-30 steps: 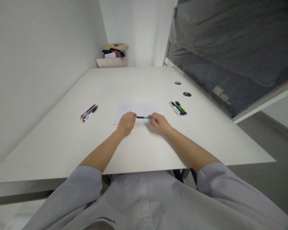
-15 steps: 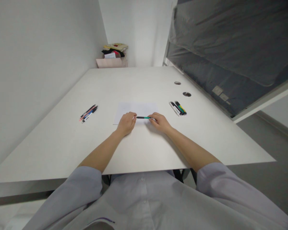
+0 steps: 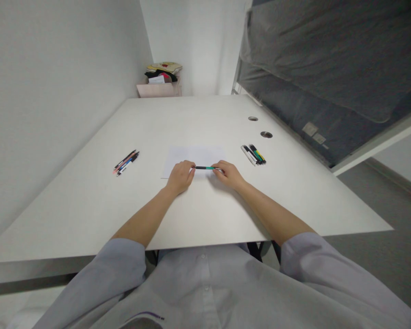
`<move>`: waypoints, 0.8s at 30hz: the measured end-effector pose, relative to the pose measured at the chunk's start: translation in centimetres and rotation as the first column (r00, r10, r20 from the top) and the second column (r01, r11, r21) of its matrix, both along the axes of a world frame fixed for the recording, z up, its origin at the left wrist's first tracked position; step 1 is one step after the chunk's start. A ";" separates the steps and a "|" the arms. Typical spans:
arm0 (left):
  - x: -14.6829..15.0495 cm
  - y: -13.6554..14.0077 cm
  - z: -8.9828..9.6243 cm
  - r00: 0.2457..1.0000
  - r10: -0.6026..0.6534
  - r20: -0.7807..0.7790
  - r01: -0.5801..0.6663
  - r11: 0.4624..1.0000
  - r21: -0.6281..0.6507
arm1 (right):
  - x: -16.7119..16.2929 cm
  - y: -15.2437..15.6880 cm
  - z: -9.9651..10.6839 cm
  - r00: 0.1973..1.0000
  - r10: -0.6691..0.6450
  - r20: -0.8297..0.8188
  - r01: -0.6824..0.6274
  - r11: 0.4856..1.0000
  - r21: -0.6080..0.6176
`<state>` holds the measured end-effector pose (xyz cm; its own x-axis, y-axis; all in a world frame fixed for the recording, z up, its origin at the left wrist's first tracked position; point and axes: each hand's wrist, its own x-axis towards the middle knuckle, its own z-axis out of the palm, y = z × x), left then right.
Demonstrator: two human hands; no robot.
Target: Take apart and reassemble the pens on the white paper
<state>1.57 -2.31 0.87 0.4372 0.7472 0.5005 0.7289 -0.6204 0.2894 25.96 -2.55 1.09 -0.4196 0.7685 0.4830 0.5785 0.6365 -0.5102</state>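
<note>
A black and green pen (image 3: 202, 167) lies level between my two hands, above a white sheet of paper (image 3: 197, 154). Its black end is pinched by the fingers of my left hand (image 3: 181, 175). My right hand (image 3: 228, 173) is closed on the green end, and the tip there is partly covered by the fingers. Both hands rest near the front edge of the paper, which they partly hide.
Several pens (image 3: 126, 163) lie in a group on the left of the white table (image 3: 205, 210). More pens (image 3: 254, 155) lie on the right, near two round cable holes (image 3: 266, 135). A pale box with cloth items (image 3: 157, 90) stands beyond the far edge. A dark covered partition (image 3: 315, 73) borders the right side.
</note>
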 end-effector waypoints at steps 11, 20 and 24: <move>0.0 -0.1 0.0 0.986 -0.029 0.163 0.036 0.999 -0.039 | 0.1 0.0 0.0 1.000 -0.002 -0.001 0.002 1.000 0.008; 0.5 -0.1 -0.1 0.873 0.050 0.484 0.114 0.947 -0.302 | 0.4 0.4 -0.4 0.999 0.002 -0.040 0.000 0.999 0.041; 0.4 0.4 -0.5 0.802 0.126 0.584 0.173 0.887 -0.429 | 0.5 0.5 -0.6 0.999 0.017 -0.052 -0.013 0.997 0.070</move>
